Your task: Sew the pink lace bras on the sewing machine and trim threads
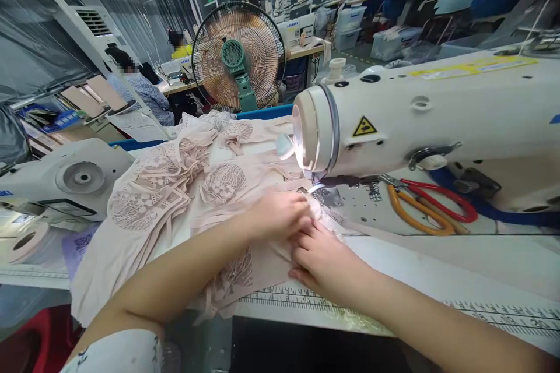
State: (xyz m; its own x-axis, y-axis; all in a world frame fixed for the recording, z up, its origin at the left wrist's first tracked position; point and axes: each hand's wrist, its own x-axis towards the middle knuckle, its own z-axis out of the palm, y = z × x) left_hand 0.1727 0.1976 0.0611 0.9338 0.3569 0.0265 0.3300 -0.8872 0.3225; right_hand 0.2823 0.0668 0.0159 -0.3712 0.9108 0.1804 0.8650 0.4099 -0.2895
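Under the lit needle of a white sewing machine (pixel 371 122), both hands meet on a pale pink lace garment (pixel 271 265). My left hand (pixel 280 215) has its fingers curled in at the cloth's edge, just left of the needle area. Close against it, my right hand (pixel 321 256) pinches the same cloth in front of the needle plate. Fingertips of both hands overlap, and the exact edge they grip is partly hidden. More lace pieces (pixel 140 204) lie heaped to the left.
Scissors with orange handles (pixel 415 213) and scissors with red handles (pixel 464 207) lie right of the needle. A ruler tape (pixel 494 315) runs along the front table edge. A large fan (pixel 238 58) stands behind the table. Another machine (pixel 65 178) is at left; people sit farther back.
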